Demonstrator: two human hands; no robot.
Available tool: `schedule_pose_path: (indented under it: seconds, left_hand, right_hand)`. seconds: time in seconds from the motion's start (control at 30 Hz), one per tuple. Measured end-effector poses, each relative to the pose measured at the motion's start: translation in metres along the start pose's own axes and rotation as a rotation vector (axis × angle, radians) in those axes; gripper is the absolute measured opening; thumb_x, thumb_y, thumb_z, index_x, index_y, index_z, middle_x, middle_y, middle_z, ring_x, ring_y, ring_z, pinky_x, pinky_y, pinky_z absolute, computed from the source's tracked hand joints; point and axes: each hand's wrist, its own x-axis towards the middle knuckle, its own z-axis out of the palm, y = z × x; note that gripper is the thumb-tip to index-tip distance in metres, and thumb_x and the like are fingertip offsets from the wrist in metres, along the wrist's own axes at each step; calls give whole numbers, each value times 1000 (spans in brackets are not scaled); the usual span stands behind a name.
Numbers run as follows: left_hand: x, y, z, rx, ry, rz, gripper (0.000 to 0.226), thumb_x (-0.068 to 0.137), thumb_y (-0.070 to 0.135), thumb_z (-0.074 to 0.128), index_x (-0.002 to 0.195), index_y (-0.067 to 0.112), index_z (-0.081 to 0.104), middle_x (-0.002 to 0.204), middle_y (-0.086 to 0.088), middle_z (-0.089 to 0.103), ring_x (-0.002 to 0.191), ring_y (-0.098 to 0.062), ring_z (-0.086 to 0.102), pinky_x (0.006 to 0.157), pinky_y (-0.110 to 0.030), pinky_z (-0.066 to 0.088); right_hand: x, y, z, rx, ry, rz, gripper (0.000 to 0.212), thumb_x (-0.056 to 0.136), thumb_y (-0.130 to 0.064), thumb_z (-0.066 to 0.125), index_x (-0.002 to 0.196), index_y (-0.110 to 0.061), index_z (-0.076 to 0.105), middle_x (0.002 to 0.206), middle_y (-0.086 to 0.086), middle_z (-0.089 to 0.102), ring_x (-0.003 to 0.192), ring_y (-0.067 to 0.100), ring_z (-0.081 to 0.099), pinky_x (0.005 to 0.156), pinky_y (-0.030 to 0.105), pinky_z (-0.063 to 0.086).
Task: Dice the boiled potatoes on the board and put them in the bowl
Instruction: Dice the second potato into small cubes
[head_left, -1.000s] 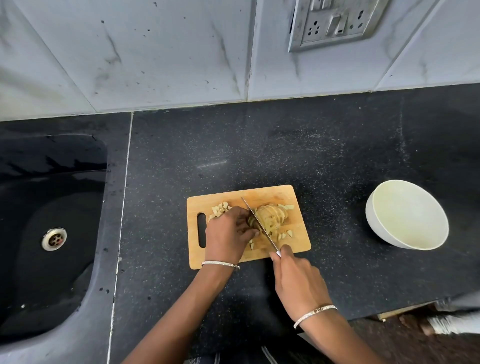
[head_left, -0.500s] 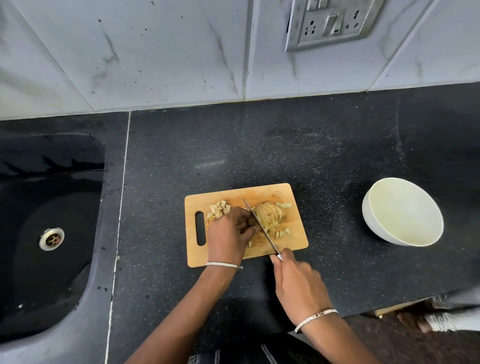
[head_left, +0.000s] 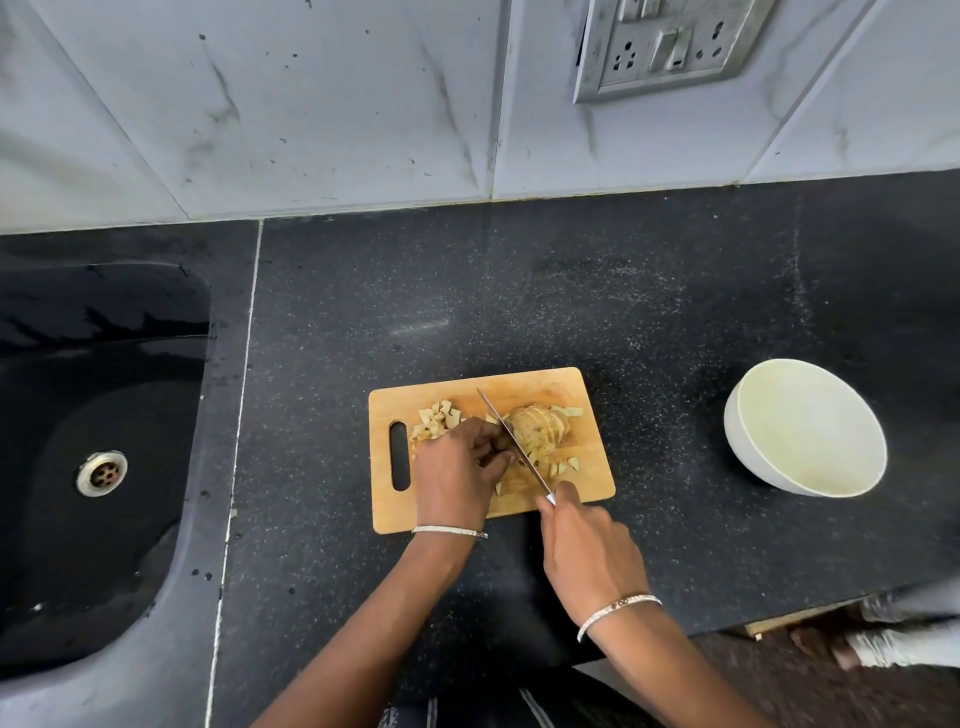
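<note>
Right hand (head_left: 589, 553) is gripping the slim steel knife (head_left: 516, 447) diagonally, just right of the left hand (head_left: 454, 483), whose fingers (head_left: 491, 460) are clutching the pale sliced potato (head_left: 537, 428).

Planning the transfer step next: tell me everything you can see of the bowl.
The bowl is white, round and deep, smooth like ceramic or plastic. It looks empty. It stands open side up on the black counter, right of the cutting board and apart from it. Nothing else touches it.
</note>
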Motion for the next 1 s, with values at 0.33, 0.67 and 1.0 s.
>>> schedule_pose_path:
  seconds: [0.33, 0.67, 1.0]
  left_hand:
    - [0, -1, 1, -1, -3, 1, 23, 72, 15, 83, 93, 15, 75, 86, 6, 75, 80, -4, 70, 78, -29, 58]
    - [-1, -3, 2, -38, -7, -18, 22, 72, 8, 81, 92, 14, 75, 86, 6, 75, 80, -4, 70, 80, -31, 58]
    - [-2, -3, 2, -14, 2, 12, 21, 74, 12, 80, 94, 14, 74, 88, 6, 75, 82, -5, 70, 78, -29, 57]
  right_hand:
    - [-3, 3, 1, 32, -31, 15, 38, 104, -43, 22, 124, -18, 43, 103, 9, 67, 98, 37, 65, 66, 38, 41]
    - [12, -7, 0, 72, -80, 29, 35, 105, -40, 26, 119, -14, 45, 107, 13, 66, 102, 41, 61, 65, 37, 36]
    - [1, 3, 8, 101, -82, 30, 39, 103, -44, 25, 128, -20, 44, 104, 12, 67, 101, 41, 63, 67, 41, 43]
